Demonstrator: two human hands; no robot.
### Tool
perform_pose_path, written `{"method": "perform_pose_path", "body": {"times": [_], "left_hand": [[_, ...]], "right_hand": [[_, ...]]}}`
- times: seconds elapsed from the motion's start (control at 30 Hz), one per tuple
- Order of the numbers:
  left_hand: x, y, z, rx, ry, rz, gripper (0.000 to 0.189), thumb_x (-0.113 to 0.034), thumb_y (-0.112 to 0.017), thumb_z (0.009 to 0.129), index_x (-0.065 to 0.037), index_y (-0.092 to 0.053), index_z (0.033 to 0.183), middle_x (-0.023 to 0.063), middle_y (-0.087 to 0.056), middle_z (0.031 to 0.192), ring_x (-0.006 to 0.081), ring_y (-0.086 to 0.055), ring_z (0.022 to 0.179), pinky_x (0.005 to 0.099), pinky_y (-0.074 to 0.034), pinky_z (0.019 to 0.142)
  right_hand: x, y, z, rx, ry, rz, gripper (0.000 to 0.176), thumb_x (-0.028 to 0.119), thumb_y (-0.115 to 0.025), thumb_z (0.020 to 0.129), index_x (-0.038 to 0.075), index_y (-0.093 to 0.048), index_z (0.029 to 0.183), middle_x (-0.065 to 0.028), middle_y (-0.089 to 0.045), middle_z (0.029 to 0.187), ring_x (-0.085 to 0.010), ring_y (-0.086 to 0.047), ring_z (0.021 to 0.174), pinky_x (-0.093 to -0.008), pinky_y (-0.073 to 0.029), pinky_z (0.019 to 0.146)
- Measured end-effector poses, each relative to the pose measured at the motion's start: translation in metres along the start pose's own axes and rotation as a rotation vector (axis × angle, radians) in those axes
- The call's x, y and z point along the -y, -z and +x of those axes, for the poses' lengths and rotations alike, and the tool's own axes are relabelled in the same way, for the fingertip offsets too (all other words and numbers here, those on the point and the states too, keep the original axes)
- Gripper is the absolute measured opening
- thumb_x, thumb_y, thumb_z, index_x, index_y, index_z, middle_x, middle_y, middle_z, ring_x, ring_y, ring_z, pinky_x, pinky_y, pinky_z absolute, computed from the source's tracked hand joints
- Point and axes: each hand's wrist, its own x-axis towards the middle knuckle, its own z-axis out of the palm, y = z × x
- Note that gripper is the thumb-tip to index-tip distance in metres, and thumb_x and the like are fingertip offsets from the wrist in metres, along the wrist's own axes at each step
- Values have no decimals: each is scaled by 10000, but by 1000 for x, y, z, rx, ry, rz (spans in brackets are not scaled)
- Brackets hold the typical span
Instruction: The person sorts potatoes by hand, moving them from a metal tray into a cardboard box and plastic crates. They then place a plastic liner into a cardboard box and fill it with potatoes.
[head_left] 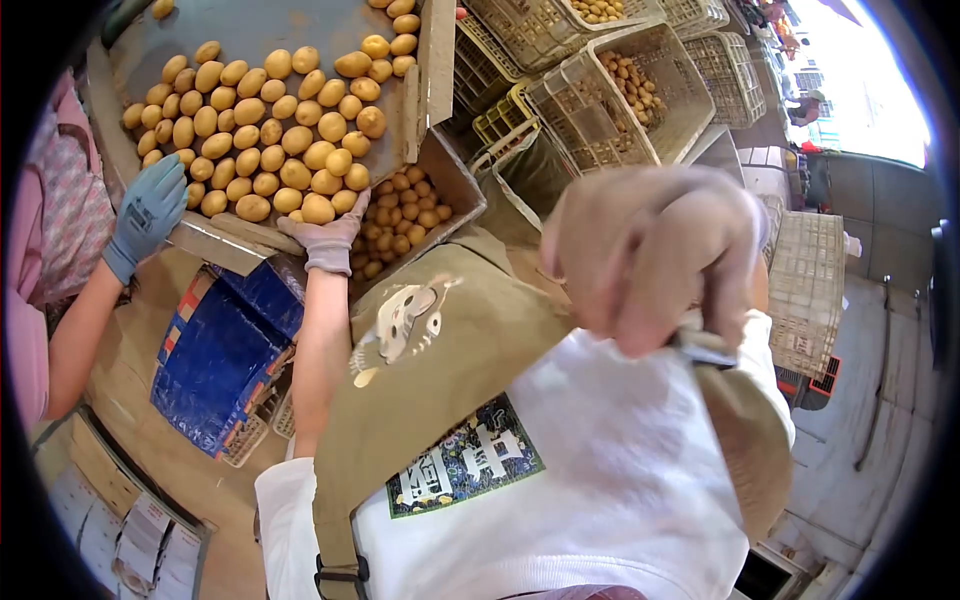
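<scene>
Yellow oval potatoes (pixel 273 131) lie spread over a grey sorting tray (pixel 290 22) with wooden edges. My left hand (pixel 328 235), in a pale pinkish glove, is at the tray's near edge, fingers apart beside the lowest potatoes. Under it, a bin (pixel 462 183) holds smaller, browner potatoes (pixel 405 210). Close to the camera, my right hand (pixel 650 255) is raised and blurred, its fingers curled. Just below it is a buckle (pixel 705 350) on my olive apron (pixel 440 345). Whether those fingers hold anything is hidden.
At the left, a co-worker's blue-gloved hand (pixel 150 212) rests by the tray. Plastic crates (pixel 570 115), some with potatoes, stand at the upper right. A blue folded container (pixel 220 370) is below the tray. Another crate (pixel 805 290) stands at the right.
</scene>
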Motion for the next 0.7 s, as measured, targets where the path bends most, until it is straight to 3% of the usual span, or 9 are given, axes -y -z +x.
{"method": "perform_pose_path", "body": {"times": [0.03, 0.17, 0.23, 0.33, 0.47, 0.5, 0.6, 0.7], "left_hand": [[1, 1, 0, 14, -9, 3, 970, -871, -325, 805, -236, -366, 1536, 70, -309, 1609, 421, -273, 1461, 731, -265, 1117], [3, 0, -1, -18, -18, 19, 960, -865, -285, 820, -234, -358, 1540, 66, -307, 1612, 420, -272, 1466, 735, -256, 1117], [2, 0, 0, -51, 0, -14, 954, -860, -266, 828, -234, -354, 1543, 63, -306, 1614, 419, -272, 1468, 736, -246, 1121], [3, 1, 1, -45, -11, 13, 949, -856, -256, 833, -236, -344, 1547, 63, -302, 1616, 422, -268, 1470, 739, -236, 1124], [1, 5, 2, -39, -7, 2, 935, -836, -281, 829, -237, -355, 1544, 69, -306, 1614, 427, -267, 1470, 730, -241, 1128], [2, 2, 1, -55, -13, 6, 917, -809, -294, 829, -234, -370, 1539, 76, -315, 1609, 431, -277, 1466, 721, -249, 1132], [1, 4, 2, -46, -1, -6, 934, -837, -285, 828, -241, -353, 1544, 68, -307, 1613, 430, -268, 1469, 734, -242, 1125], [0, 12, 8, -31, 6, -16, 953, -866, -272, 826, -247, -337, 1549, 61, -298, 1617, 428, -258, 1473, 748, -235, 1117]], "right_hand": [[-9, -3, -6, -15, 11, 29, 487, 422, -673, 958, -40, -668, 1110, -191, -643, 945, -277, -639, 727, -404, -537, 604], [-6, -19, -20, 63, -202, 19, 520, 389, -625, 993, -91, -653, 1189, -226, -645, 1063, -355, -662, 799, -409, -530, 634], [7, -14, -24, 225, -425, 60, 440, 255, -745, 904, -12, -672, 1247, -193, -640, 1211, -282, -620, 1072, -372, -497, 912], [13, -12, -31, 262, -471, 143, 419, 168, -753, 890, -21, -669, 1254, -179, -640, 1237, -274, -613, 1071, -359, -498, 904], [17, -7, -48, 117, -573, 145, 428, 89, -758, 867, -20, -669, 1270, -160, -661, 1183, -252, -611, 1059, -337, -488, 878], [13, -4, -46, 170, -544, 72, 431, 70, -764, 849, -16, -678, 1262, -149, -673, 1115, -247, -617, 1028, -330, -490, 845], [8, -12, -33, 250, -448, 176, 385, 92, -742, 897, -68, -665, 1239, -181, -628, 1064, -295, -654, 896, -383, -507, 737], [14, -15, -28, 286, -467, 212, 365, 109, -738, 905, -64, -677, 1221, -154, -624, 1005, -276, -644, 836, -373, -497, 692]]}}
